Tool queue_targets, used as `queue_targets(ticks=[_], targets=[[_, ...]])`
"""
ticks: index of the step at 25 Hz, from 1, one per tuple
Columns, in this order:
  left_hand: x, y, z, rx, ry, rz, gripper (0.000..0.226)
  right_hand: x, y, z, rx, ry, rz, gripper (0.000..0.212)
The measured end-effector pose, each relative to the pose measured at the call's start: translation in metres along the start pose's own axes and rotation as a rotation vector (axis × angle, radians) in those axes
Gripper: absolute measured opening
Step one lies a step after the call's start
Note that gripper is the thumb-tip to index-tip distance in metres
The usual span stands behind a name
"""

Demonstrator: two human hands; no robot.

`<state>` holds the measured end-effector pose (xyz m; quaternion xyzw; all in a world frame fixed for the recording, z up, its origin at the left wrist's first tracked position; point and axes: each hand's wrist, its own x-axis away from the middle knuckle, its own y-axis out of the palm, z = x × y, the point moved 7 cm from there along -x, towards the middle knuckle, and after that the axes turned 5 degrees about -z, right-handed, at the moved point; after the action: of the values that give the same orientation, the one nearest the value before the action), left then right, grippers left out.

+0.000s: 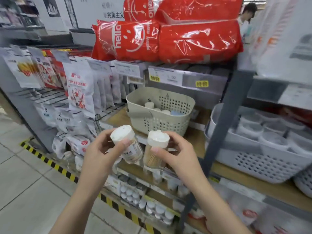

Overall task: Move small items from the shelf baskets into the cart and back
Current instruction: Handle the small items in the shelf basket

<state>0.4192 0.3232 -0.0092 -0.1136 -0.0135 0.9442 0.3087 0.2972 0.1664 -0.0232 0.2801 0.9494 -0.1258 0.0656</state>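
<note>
With a toothpick jar (130, 146) gripped in my left hand (101, 149) and another (156, 149) in my right hand (175, 152), just before the beige basket (160, 114), either smooth, tilted jar could slip from my fingertips.

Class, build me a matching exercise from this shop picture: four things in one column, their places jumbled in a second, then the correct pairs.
Things
1. Labelled clear toothpick jar with white cap
2. Unlabelled clear toothpick jar with white cap
3. Beige perforated plastic basket
4. Red plastic-wrapped packs

Places
A. On the wooden shelf
B. In the left hand
C. Stacked on the top shelf
D. In the right hand

Pairs: 1-B, 2-D, 3-A, 4-C
</note>
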Motion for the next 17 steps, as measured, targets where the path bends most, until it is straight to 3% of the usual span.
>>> queue_targets(ticks=[6,9,13,17], targets=[[-0.109,-0.01,0.005,0.09,0.028,-0.081,0.03,-0.077,-0.028,-0.005,0.014,-0.026,0.236,0.029],[-0.174,-0.009,-0.006,0.126,0.036,-0.139,0.016,-0.111,-0.041,-0.001,0.021,-0.016,0.375,0.031],[-0.256,0.012,-0.024,-0.041,0.076,-0.288,0.019,-0.162,-0.052,0.007,0.14,0.06,0.503,0.033],[-0.309,0.066,-0.038,-0.371,0.173,-0.547,0.025,-0.218,-0.053,0.027,0.461,0.239,0.453,0.026]])
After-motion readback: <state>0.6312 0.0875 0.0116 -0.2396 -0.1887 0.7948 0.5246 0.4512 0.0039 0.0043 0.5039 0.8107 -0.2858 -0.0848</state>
